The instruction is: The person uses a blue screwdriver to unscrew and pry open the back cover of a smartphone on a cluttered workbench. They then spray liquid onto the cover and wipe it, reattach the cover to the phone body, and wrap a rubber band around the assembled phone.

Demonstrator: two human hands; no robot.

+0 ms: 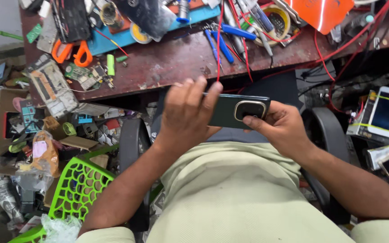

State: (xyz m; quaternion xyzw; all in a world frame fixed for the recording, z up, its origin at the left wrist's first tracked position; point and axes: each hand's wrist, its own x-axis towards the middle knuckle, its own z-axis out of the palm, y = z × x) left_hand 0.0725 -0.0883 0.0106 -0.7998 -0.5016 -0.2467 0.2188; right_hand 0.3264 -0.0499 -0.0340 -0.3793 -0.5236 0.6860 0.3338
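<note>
1. Nearest the camera, a pale green shirt [235, 198] fills the space below both hands
2. Between the hands lies a dark green phone [230, 111], back up, its rounded camera block toward the right hand
3. Left hand [186, 118] covers the phone's left end, fingers spread over it
4. Right hand [281, 127] grips the right end, thumb on the camera block
5. Beyond the hands, a cluttered brown table [172, 63] carries orange-handled scissors [72, 51] and blue-handled pliers [230, 36]
6. Left of the left hand stands a green plastic basket [79, 191]

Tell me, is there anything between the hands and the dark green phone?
Nothing visible. The left hand covers one end of the dark green phone, and the right hand grips the camera end; both touch it directly.
</note>
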